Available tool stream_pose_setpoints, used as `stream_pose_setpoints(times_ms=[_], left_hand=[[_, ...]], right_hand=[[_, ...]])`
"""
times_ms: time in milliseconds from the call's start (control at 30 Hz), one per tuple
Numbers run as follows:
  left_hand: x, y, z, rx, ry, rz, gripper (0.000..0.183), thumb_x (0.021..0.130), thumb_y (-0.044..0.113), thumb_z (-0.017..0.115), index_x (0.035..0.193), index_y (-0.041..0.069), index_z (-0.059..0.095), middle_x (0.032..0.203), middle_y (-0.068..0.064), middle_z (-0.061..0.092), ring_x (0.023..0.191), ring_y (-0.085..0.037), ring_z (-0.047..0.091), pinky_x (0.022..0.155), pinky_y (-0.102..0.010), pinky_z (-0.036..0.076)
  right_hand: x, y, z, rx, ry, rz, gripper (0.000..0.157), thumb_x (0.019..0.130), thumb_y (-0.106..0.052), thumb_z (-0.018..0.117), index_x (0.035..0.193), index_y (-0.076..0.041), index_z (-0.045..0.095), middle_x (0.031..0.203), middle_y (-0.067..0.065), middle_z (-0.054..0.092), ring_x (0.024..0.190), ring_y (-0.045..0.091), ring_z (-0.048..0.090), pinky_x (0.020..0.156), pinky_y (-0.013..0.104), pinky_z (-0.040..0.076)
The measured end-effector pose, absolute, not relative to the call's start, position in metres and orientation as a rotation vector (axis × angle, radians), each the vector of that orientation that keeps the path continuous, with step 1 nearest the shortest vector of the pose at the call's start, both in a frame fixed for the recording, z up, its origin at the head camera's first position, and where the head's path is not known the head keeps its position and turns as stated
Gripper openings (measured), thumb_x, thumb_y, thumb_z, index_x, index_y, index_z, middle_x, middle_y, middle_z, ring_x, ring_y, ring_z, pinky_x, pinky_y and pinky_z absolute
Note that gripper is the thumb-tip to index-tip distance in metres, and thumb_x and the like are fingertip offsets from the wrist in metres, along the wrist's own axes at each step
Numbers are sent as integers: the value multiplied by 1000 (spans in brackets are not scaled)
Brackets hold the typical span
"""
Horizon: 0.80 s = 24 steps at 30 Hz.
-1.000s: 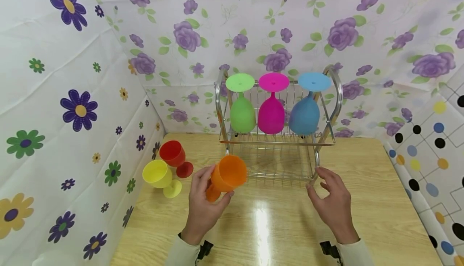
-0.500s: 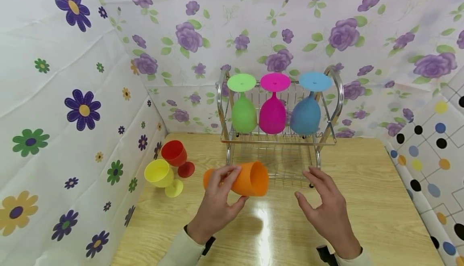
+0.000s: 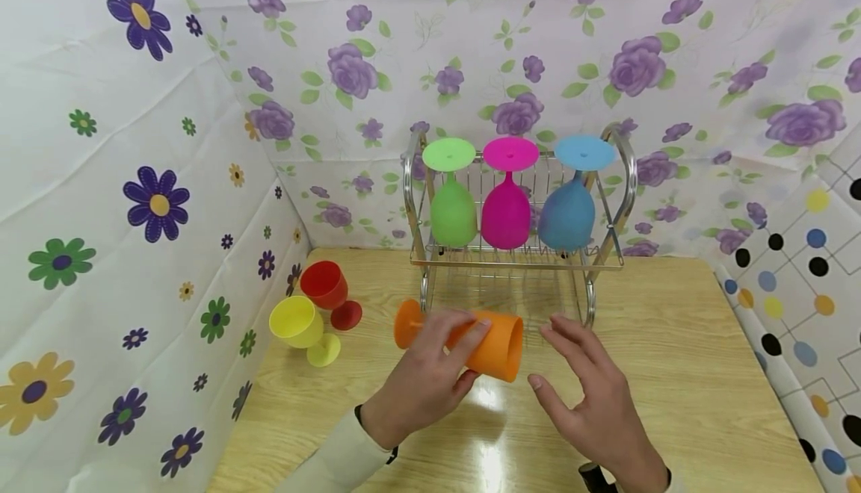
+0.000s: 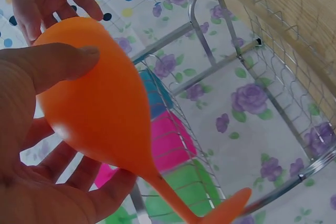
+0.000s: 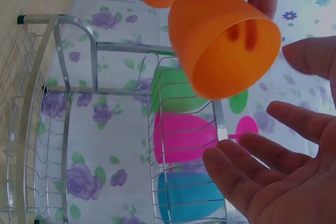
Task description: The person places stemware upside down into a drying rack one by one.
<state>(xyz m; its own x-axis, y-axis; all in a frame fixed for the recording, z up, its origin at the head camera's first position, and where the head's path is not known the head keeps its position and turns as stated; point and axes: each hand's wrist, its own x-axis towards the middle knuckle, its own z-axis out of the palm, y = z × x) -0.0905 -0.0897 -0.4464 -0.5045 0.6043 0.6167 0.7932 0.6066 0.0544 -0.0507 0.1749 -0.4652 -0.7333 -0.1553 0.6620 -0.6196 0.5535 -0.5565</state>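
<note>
My left hand (image 3: pixel 430 373) grips an orange plastic goblet (image 3: pixel 496 345) around its bowl, tipped on its side above the table. Its mouth points right and its foot points left. In the left wrist view the thumb lies along the orange bowl (image 4: pixel 105 98). Just right of the goblet's mouth, my right hand (image 3: pixel 595 396) has its fingers spread and holds nothing. The right wrist view looks into the hollow goblet (image 5: pixel 226 45), with the right fingertips below and beside its rim.
Behind the hands stands a two-tier metal dish rack (image 3: pixel 518 263). Upside down on its top tier are green (image 3: pixel 454 213), magenta (image 3: pixel 506 213) and blue (image 3: pixel 567 213) goblets. A red goblet (image 3: pixel 324 285) and a yellow goblet (image 3: pixel 296 323) stand upright at left, near the patterned wall.
The left hand has moved right and turned the orange goblet from mouth-up to lying sideways. My right hand has left the rack's front corner and come left toward the goblet's mouth.
</note>
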Motion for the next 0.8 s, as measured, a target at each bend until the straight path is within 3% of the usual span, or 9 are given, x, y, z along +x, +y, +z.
stream_pose_setpoints(times_ms=[133, 333, 500, 800], left_hand=[[-88, -84, -443, -1135, -2280, -374, 70, 80, 21, 92, 142, 10, 61, 132, -11, 58, 124, -28, 58, 112, -37, 53], [-84, -77, -441, -1213, -2253, -300, 68, 82, 24, 92, 142, 10, 61, 133, -11, 60, 124, -27, 59, 114, -36, 53], [-81, -75, -438, -1256, -2244, -259, 69, 84, 27, 91, 144, 11, 60, 133, -11, 61, 124, -26, 59, 115, -35, 52], [-80, -75, -443, -1197, -2253, -425, 73, 83, 25, 93, 145, 7, 59, 137, -12, 57, 128, -25, 59, 115, -31, 51]], right_hand=[[-46, 171, -462, 684, -2252, 1130, 70, 83, -21, 89, 147, -6, 62, 151, 14, 57, 138, 26, 58, 116, 10, 38], [-42, 166, -461, 717, -2346, 1148, 85, 78, -22, 94, 153, -14, 55, 157, 10, 51, 139, 27, 55, 115, 8, 37], [-43, 164, -466, 702, -2365, 1146, 89, 75, -21, 96, 154, -18, 55, 152, 8, 55, 134, 23, 58, 111, 8, 42], [-49, 166, -471, 722, -2164, 1329, 80, 74, -15, 97, 145, -4, 61, 142, 17, 59, 129, 14, 63, 98, 18, 57]])
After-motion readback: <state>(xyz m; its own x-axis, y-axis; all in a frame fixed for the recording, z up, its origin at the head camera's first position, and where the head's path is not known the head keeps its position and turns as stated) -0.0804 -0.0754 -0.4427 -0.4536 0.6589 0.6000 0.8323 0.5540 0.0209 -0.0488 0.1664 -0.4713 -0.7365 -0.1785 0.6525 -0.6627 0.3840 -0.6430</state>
